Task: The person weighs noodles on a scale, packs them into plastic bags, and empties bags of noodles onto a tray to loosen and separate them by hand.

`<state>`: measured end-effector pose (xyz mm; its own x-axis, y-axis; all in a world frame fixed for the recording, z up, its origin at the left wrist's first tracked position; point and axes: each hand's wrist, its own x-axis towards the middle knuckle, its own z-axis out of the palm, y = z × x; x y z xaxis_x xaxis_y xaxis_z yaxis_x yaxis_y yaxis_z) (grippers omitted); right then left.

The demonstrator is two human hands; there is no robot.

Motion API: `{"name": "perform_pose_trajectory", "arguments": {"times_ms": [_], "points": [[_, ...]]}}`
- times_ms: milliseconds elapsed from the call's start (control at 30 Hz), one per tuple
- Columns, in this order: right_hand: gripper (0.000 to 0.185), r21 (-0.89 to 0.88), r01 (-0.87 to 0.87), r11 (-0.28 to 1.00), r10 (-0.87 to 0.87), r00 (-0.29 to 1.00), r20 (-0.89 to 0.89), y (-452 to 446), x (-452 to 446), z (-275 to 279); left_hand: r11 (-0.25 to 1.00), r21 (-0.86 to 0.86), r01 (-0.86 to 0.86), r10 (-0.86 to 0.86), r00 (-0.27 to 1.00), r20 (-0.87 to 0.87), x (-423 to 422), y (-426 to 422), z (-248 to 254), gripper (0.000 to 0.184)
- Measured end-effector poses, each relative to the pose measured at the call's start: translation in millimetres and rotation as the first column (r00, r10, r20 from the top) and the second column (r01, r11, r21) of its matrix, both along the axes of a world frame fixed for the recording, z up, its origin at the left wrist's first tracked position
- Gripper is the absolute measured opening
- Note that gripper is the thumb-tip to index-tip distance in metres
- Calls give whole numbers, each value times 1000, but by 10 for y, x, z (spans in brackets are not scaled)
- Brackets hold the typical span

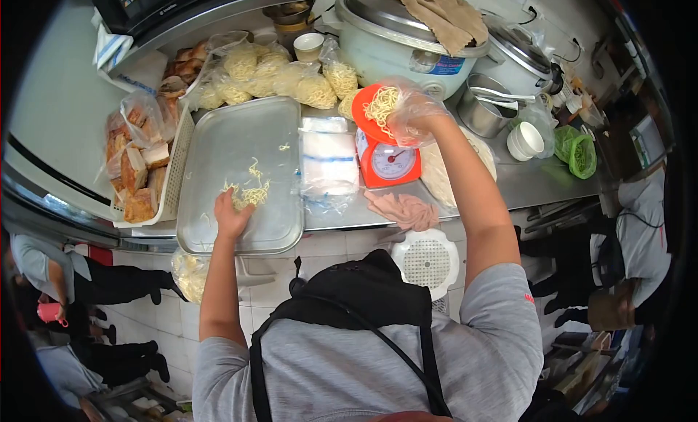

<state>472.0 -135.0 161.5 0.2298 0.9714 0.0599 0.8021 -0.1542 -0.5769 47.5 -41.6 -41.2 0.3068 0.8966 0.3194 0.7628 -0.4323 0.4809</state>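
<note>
Over the metal tray [287, 142], my left hand [232, 217] is bare, its thumb and fingers apart beside a small heap of loose yellow noodles [252, 195]. A few stray strands lie higher on the tray. My right hand [416, 122], covered by a clear plastic bag [407, 94], curls against more noodles [381, 108] in the red pan [359, 110] of a kitchen scale [392, 162]. Its fingers are partly hidden by the plastic. Between tray and scale lies a stack of clear plastic bags [329, 160].
Bagged noodles [316, 92] line the back, below a large rice cooker [396, 51]. At left, a white basket [182, 149] holds roasted meat pieces [134, 171]. A pink cloth [403, 209] lies at the counter's front edge, above a white stool [426, 262]. Other people stand at both sides.
</note>
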Motion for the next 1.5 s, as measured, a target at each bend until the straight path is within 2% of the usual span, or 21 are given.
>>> {"name": "perform_pose_trajectory", "arguments": {"times_ms": [100,200,267,333,400,467,500,533,567,600,633,667,700,733,767,800,900,1033,1133,1333,1500], "points": [[75,-8,-35,999,35,995,95,8,-10,67,999,42,7,-7,1000,-17,16,2,-31,74],[77,-75,23,997,-21,999,31,-28,-82,134,998,65,4,1,998,-66,64,-77,39,79],[77,-66,41,997,-48,993,-106,23,28,-112,996,88,25,-14,992,-124,171,-118,86,82],[77,-17,38,999,-39,996,-86,59,-21,-128,991,127,34,-8,981,-196,220,-117,54,84],[75,84,0,996,-4,999,46,43,-112,-195,984,176,31,8,976,-217,274,-105,12,86],[63,206,-139,969,89,968,234,160,-63,-383,991,136,-15,45,975,-219,322,-83,30,76],[54,185,-144,972,89,957,278,194,-55,-412,988,152,-32,59,982,-178,329,-45,-13,66],[50,251,-42,967,-25,966,259,219,-30,-533,984,169,-48,72,988,-139,330,-12,-30,57],[48,144,-20,989,-14,973,230,272,68,-622,993,98,-69,84,984,-160,330,-15,60,45],[46,284,-51,958,16,992,127,266,54,-654,996,22,-84,87,981,-175,345,-11,142,34],[43,249,62,967,-140,941,309,341,246,-852,994,52,-91,99,979,-180,345,75,54,26],[42,281,-17,959,-107,901,420,294,192,-774,993,80,-92,106,976,-189,323,169,-77,19],[41,287,-40,957,-43,959,280,212,-10,-499,991,73,-110,120,980,-158,324,211,-142,17],[40,248,83,965,-79,997,-28,228,45,-492,991,68,-117,125,984,-126,322,245,-180,14],[39,204,221,954,-145,933,-331,250,98,-484,990,39,-132,136,983,-120,308,247,-161,14],[39,168,321,932,-194,833,-519,248,150,-468,991,8,-135,135,984,-113,327,237,-117,14],[38,116,444,888,-201,602,-773,269,209,-359,987,-57,-148,142,985,-94,316,197,-16,18],[38,144,473,870,-111,470,-876,314,142,-117,981,-47,-188,181,976,-122,269,4,285,31],[37,210,454,866,-12,439,-899,400,-12,189,977,-6,-211,211,977,-36,197,-61,372,41],[37,320,359,877,171,388,-905,692,-569,685,963,10,-271,266,954,141,-76,90,277,33],[36,297,173,939,225,343,-912,1058,-1299,410,975,-36,-219,221,950,220,-392,152,284,29]]}}
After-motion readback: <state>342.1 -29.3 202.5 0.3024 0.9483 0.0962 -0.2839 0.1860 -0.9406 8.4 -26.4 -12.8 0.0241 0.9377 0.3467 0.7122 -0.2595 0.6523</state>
